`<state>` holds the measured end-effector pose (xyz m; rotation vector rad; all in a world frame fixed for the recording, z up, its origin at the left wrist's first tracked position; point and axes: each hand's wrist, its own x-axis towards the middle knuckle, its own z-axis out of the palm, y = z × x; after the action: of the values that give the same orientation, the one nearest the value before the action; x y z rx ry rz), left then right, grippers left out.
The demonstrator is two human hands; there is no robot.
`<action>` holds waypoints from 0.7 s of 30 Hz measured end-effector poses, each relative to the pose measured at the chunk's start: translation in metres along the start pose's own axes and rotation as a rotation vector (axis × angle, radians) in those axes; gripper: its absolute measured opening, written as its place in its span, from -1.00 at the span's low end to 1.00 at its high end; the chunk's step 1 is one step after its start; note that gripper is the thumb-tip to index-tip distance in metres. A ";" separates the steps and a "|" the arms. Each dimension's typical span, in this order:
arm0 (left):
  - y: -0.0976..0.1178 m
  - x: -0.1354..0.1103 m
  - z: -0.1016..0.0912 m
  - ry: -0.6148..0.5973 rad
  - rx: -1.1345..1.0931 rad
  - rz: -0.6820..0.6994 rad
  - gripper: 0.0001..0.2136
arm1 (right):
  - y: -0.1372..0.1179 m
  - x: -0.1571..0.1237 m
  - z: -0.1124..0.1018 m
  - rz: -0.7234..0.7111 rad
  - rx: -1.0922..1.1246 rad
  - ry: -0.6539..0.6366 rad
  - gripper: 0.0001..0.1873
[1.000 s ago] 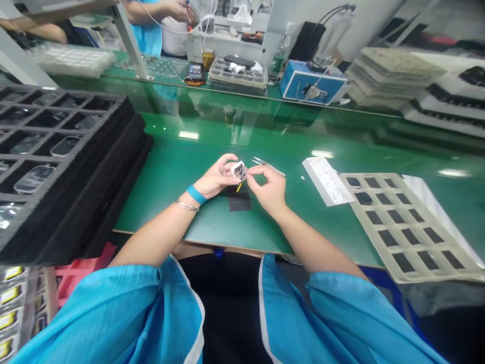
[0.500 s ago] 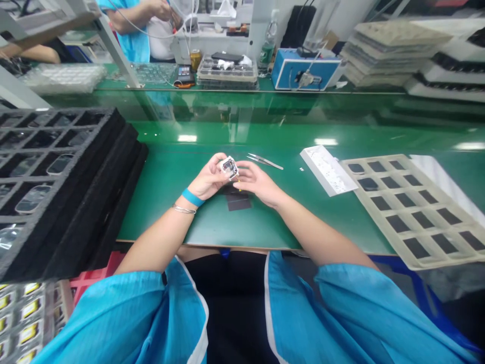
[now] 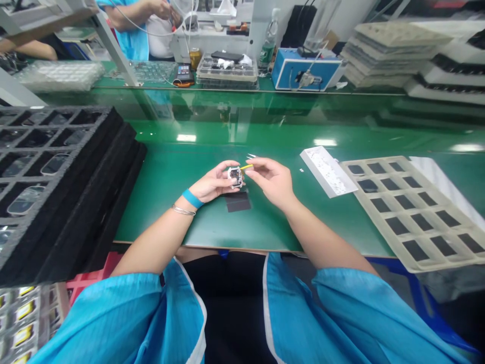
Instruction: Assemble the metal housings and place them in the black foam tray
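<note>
Between the thumb and fingers of my left hand (image 3: 215,181) is a small square electronic module (image 3: 235,176) with a whitish rim and a dark inside. A thin yellow strip (image 3: 247,167) sticks out from its upper right side. My right hand (image 3: 273,179) pinches the strip's outer end with thumb and forefinger. Just behind that hand show the tips of metal tweezers (image 3: 251,155); the rest is hidden. Under the module, a dark flat piece (image 3: 238,201) lies on the green table (image 3: 212,227).
Stacked black foam trays (image 3: 71,187) with glassy parts stand at left. At right are a white box (image 3: 329,172) of small white pieces and a beige tray (image 3: 413,202) with dark pads. A blue device (image 3: 305,70) stands on the back shelf; a person (image 3: 131,30) is beyond.
My right hand has moved right and up, now pinching the yellow strip and covering most of the tweezers. My left hand has turned and lowered the module slightly; the strip now points right.
</note>
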<state>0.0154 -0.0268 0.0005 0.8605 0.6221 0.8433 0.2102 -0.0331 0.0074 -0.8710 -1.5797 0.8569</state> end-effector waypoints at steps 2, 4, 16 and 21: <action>-0.003 0.001 0.002 -0.010 0.020 -0.055 -0.51 | 0.001 -0.001 0.001 -0.086 -0.115 -0.004 -0.77; -0.005 0.001 0.004 -0.004 0.038 -0.075 -0.57 | 0.002 -0.002 0.001 -0.155 -0.230 -0.015 -0.80; -0.005 0.007 0.014 0.295 0.121 -0.066 -0.85 | 0.023 0.003 0.010 -0.112 -0.261 -0.052 -0.71; 0.002 0.008 0.004 0.495 0.038 -0.006 -0.92 | 0.042 0.007 0.007 0.072 -0.365 -0.212 -0.91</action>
<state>0.0221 -0.0211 0.0032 0.6831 1.0739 1.0513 0.2066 -0.0075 -0.0269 -1.1296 -1.9378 0.7406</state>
